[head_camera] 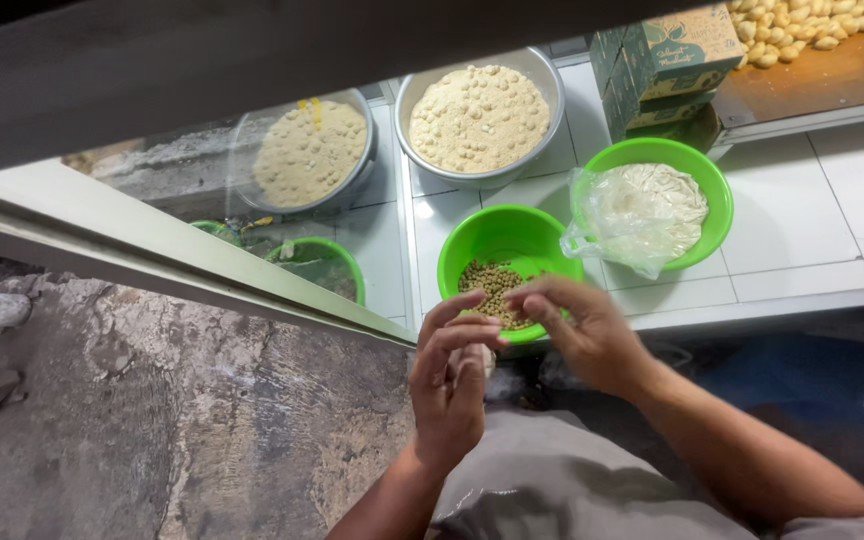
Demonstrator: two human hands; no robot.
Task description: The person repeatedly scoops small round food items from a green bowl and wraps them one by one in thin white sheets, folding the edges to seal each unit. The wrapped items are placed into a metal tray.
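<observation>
A bright green bowl [472, 250] sits on the white tiled counter's front edge, holding small tan-green beans [487, 285]. My right hand [582, 335] reaches over the bowl's near rim, its fingertips pinched together just above the beans. Whatever they pinch is too small to see. My left hand [450, 385] hovers beside it, just below the rim, with its back to the camera and its fingers curled toward the right fingertips. Its palm is hidden.
A second green bowl [704, 180] holds a clear plastic bag [617, 215] of pale flakes. Behind are a metal basin [479, 118] of beige crumbs, green cardboard boxes [664, 60] and a wooden tray of peeled nuts [817, 30]. A glass pane [292, 190] on the left mirrors the bowls.
</observation>
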